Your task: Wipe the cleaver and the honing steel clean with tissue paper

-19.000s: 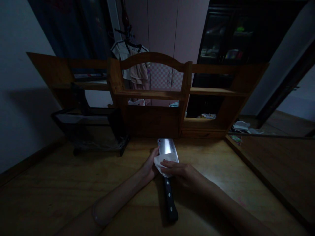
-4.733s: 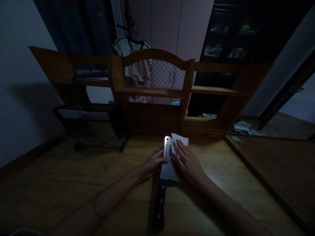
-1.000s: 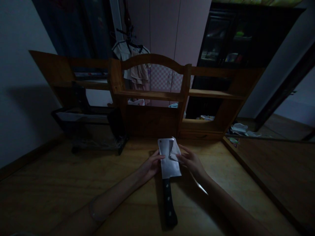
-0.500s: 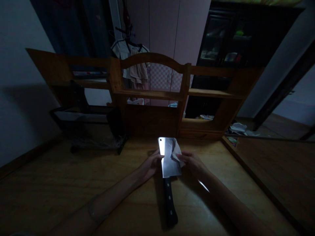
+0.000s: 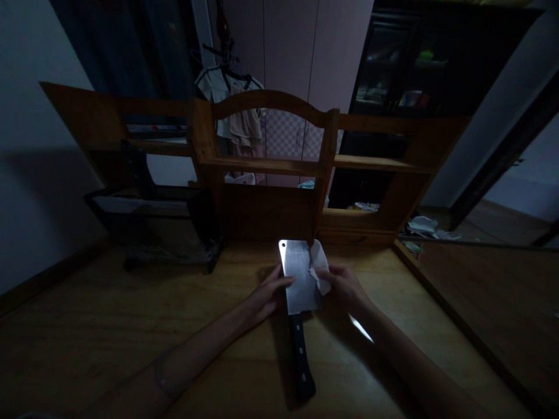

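Note:
A cleaver (image 5: 299,291) with a broad shiny blade and a black riveted handle points away from me, its handle toward my body. My left hand (image 5: 271,293) grips the left edge of the blade, thumb on the upper face and fingers underneath. At the blade's right edge, my right hand (image 5: 343,285) pinches a crumpled white tissue (image 5: 319,262). The tissue stands up along that edge; whether it also wraps below the blade is hidden. Beneath the cleaver lies the wooden tabletop (image 5: 231,372).
A wooden shelf rack (image 5: 266,167) rises along the table's far side. To the left stands a dark open-topped holder (image 5: 152,233). Clothes (image 5: 244,125) hang behind the rack, before a pale wardrobe (image 5: 288,52). A raised wooden edge (image 5: 454,317) borders the table at right.
My right hand has drawn the tissue off the blade's upper face to its right edge. My left hand keeps its hold, and the cleaver has barely shifted.

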`<move>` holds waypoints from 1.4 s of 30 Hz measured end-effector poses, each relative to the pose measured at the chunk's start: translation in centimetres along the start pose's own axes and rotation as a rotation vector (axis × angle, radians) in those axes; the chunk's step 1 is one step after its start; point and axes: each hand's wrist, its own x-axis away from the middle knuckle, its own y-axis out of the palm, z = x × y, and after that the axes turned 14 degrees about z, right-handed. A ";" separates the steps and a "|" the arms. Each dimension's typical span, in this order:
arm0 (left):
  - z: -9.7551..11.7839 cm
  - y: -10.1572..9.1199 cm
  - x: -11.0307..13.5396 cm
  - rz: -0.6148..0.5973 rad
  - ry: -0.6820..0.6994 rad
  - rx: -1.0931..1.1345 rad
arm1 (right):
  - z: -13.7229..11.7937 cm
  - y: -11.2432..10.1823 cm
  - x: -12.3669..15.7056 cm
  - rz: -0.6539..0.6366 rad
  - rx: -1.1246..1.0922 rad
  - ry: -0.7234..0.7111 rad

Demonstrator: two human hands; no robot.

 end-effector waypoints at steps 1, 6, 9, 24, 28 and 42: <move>0.0 0.0 0.1 -0.003 -0.010 -0.001 | -0.2 -0.2 -0.1 0.041 0.020 -0.048; -0.1 -0.1 -0.1 -0.021 -0.027 0.038 | -2.0 -0.3 0.9 0.178 0.128 -0.276; 0.0 -0.3 -0.6 -0.012 -0.004 0.092 | -2.4 0.9 2.4 0.093 0.221 -0.483; 0.7 -2.1 -2.2 0.092 -0.020 0.126 | -3.7 4.0 6.6 -0.519 0.460 -0.769; 0.6 -2.0 -2.3 0.070 0.000 0.161 | -4.3 3.9 7.4 -0.498 0.389 -0.672; 2.6 -2.9 -2.8 0.092 0.042 0.184 | -3.6 1.8 2.7 -0.283 -0.405 0.246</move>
